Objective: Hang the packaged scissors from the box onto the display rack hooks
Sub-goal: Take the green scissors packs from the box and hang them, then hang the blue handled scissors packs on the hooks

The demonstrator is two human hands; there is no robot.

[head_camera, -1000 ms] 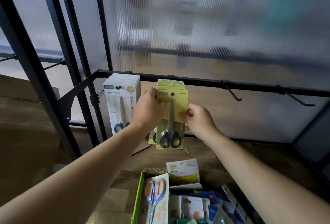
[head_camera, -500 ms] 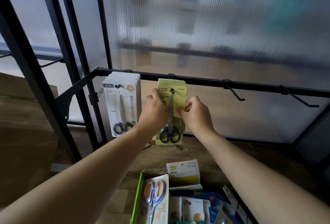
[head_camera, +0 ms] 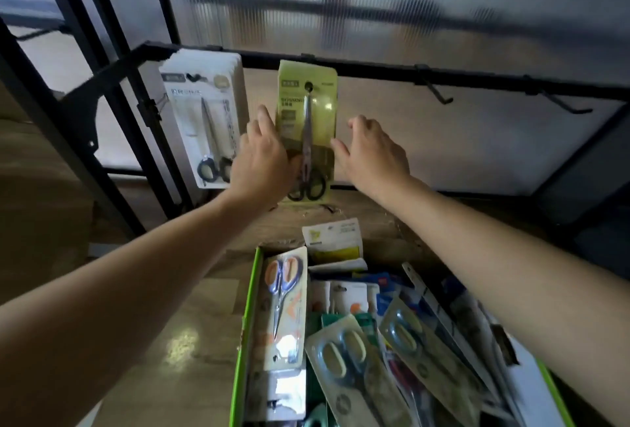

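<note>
Yellow-green scissors pack (head_camera: 308, 126) hangs upright on its hook, blades up, handles down; your left hand (head_camera: 264, 160) touches its edge, fingers loose, right hand (head_camera: 371, 150) open beside it.

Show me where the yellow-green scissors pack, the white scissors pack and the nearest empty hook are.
yellow-green scissors pack (head_camera: 320, 109), head view, upper card face.
white scissors pack (head_camera: 191, 120), head view, front blister.
empty hook (head_camera: 438, 92), head view, its shaft.
</note>
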